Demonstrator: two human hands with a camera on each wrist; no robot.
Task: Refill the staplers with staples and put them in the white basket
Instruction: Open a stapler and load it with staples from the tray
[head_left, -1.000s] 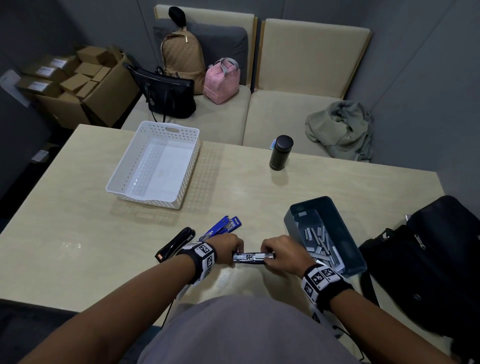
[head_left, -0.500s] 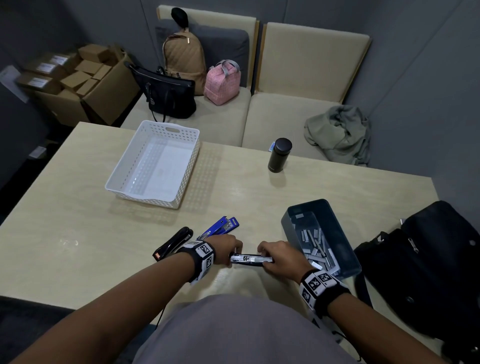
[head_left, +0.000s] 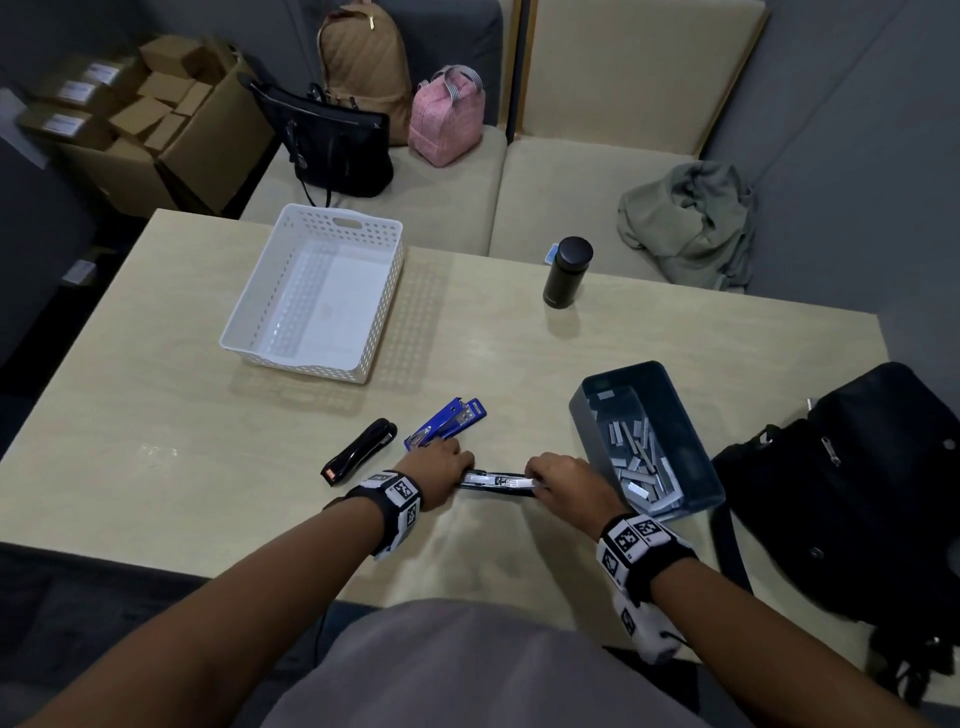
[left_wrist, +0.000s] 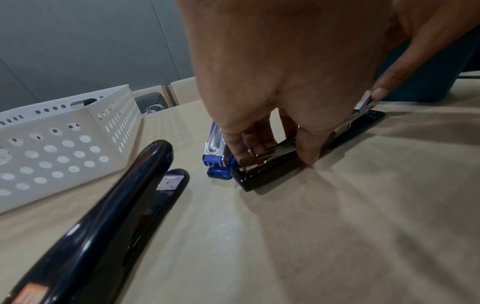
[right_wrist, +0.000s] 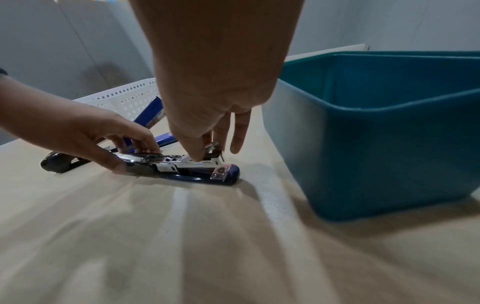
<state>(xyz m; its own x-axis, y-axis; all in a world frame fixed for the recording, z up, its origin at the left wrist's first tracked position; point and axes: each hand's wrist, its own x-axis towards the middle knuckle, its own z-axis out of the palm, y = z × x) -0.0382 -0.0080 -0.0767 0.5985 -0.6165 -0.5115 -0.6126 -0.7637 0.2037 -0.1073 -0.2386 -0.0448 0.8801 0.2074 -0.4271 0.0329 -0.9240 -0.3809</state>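
The opened stapler (head_left: 497, 482) is gripped at its rear end by the left hand (head_left: 440, 470) and pinched at its front end by the right hand (head_left: 563, 483), much as half a second earlier; it is kept flat on the tabletop (head_left: 156, 415). The blue stapler (head_left: 445, 422), black stapler (head_left: 358, 452), staple bin (head_left: 675, 499) and white basket (head_left: 317, 291) are unmoved.

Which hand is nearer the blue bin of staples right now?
Right. The right hand pinches the open stapler beside the blue bin; the left hand holds its far end.
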